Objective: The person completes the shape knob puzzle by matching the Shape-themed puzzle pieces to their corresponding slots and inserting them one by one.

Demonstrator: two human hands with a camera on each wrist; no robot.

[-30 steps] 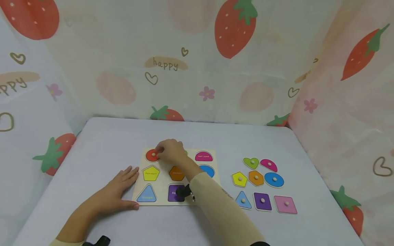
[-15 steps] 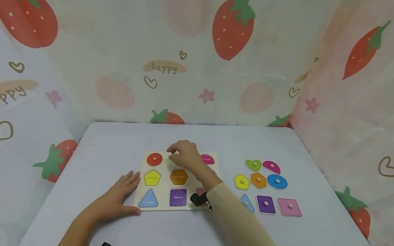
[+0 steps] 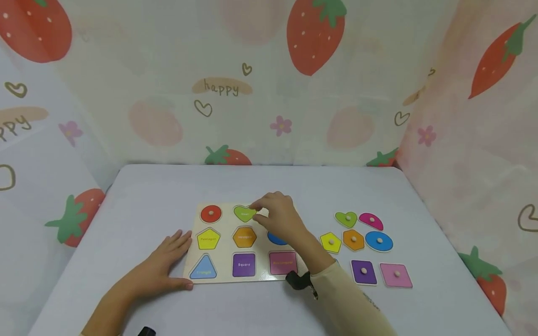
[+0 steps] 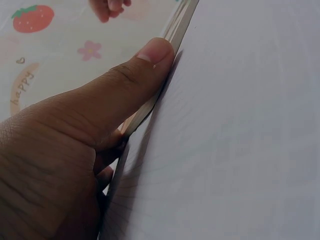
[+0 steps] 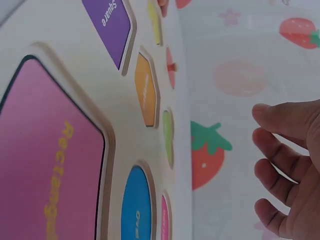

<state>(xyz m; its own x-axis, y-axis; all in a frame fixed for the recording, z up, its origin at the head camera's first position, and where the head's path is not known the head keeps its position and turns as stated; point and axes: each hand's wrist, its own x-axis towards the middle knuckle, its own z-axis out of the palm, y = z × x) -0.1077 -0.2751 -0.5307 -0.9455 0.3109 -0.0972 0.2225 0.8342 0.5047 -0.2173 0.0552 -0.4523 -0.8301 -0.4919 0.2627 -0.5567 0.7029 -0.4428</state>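
Note:
A cream shape puzzle board (image 3: 224, 273) lies flat on the white table. In its top left recess sits a red circle piece (image 3: 211, 213) with a small knob. My left hand (image 3: 157, 266) rests at the board's left side, fingers spread and thumb (image 4: 155, 52) against the edge by the near corner. Over the board's top right part hovers my right hand (image 3: 280, 217), holding nothing, its fingers loosely bent and apart in the right wrist view. It overlaps the printed green heart recess (image 3: 243, 214) and hides the half-round one in the head view.
Several knobbed pieces lie right of the board: a green heart (image 3: 345, 219), magenta half round (image 3: 371, 220), yellow pentagon (image 3: 330, 243), orange hexagon (image 3: 352, 242), blue oval (image 3: 379, 241), purple square (image 3: 363, 272) and pink piece (image 3: 396, 276). My right sleeve (image 3: 350, 298) mostly hides a blue triangle.
My right hand has let go of the red circle piece's knob and moved right across the board, uncovering the green heart recess. The left hand stays at the board's edge.

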